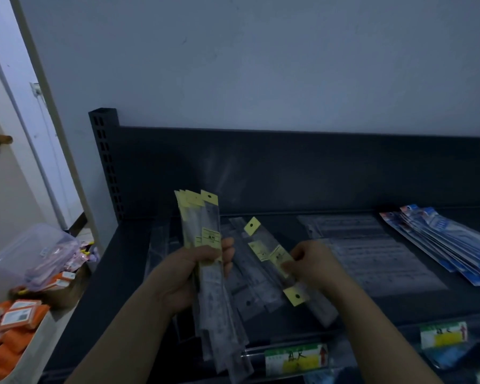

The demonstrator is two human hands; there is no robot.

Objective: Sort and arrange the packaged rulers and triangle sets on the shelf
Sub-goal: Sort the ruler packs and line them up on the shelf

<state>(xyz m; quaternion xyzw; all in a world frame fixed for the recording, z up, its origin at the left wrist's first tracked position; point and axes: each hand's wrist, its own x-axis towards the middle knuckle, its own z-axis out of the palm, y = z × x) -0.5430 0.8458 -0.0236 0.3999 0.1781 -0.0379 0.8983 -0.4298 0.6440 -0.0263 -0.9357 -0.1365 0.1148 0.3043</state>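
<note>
- Above the dark shelf: fanned bundle of packaged rulers, upright, yellow header cards on top.
- Left hand: grip clenched round that bundle.
- Right hand: grip pinching a single ruler pack, tilted.
- Shelf floor: loose clear packs beneath; blue packs stacked well apart, right.
- Left of shelf: orange boxes.

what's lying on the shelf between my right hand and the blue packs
In the head view, flat clear packs lie on the shelf between the right hand and the blue packs.
</note>
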